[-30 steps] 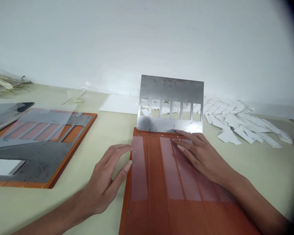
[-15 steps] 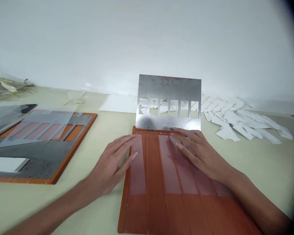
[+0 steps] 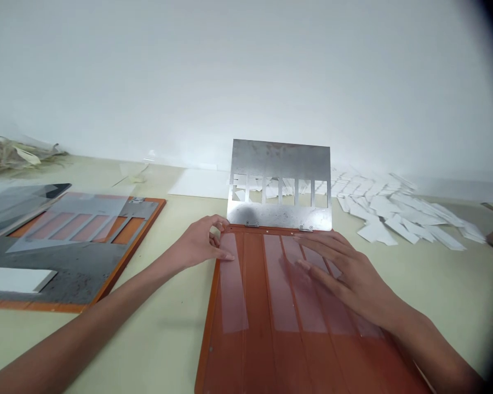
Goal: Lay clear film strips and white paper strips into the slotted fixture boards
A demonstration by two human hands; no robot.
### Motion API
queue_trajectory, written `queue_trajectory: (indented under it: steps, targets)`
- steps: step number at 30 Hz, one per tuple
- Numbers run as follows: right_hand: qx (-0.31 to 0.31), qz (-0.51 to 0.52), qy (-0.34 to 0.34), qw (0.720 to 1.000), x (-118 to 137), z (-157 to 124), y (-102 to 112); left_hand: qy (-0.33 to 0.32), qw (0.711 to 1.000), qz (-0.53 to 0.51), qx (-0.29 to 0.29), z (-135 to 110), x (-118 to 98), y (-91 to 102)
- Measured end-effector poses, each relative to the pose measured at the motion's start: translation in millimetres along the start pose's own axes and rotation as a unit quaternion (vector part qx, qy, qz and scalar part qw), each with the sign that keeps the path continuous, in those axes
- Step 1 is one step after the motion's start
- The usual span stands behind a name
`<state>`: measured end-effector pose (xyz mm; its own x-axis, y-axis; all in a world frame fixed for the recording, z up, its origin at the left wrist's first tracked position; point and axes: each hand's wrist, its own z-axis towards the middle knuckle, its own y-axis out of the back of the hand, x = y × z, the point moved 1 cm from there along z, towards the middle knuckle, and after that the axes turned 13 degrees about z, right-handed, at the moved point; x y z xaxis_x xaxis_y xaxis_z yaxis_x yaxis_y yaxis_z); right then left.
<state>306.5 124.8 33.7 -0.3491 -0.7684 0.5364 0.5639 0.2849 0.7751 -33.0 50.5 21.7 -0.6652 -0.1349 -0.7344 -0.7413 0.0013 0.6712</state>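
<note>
An orange grooved board (image 3: 254, 361) lies before me with several clear plastic strips on it. My left hand (image 3: 203, 241) is at the board's upper left corner, its thumb on the leftmost strip (image 3: 233, 295); the other fingers bend by the corner, apart from the thumb. My right hand (image 3: 349, 273) rests with outstretched fingers over the strips (image 3: 285, 306) on the right and partly hides them. Hinged to the board's far edge, a metal plate (image 3: 279, 156) with a row of rectangular windows stands raised.
On the left lies a second orange board with a flat metal plate (image 3: 82, 268), a clear sheet (image 3: 94, 205) and a stack of white cards (image 3: 18, 279). Many white paper pieces (image 3: 394, 210) are spread at the back right. A white sheet (image 3: 199, 183) lies near the wall.
My left hand has moved up to the board's corner, its fingers bending and its thumb coming onto the left strip. My right hand stays over the strips. The view has shifted slightly.
</note>
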Motion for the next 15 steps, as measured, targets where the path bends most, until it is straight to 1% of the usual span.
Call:
queue_trajectory:
  steps: [5,9,12,15]
  targets:
    - [-0.044,-0.005,-0.003,0.999,-13,-3,9,0.027,0.999,-0.043,-0.016,2,2,-1.7]
    - [-0.077,-0.006,-0.014,0.997,-24,-5,16,0.018,0.998,-0.059,-0.023,5,2,-4.3]
    - [-0.119,0.013,-0.06,0.991,-31,-7,22,0.01,0.997,-0.065,-0.032,4,4,-5.9]
    - [-0.166,0.031,-0.114,0.979,-37,-9,30,0.02,0.997,-0.063,-0.036,4,7,-6.6]
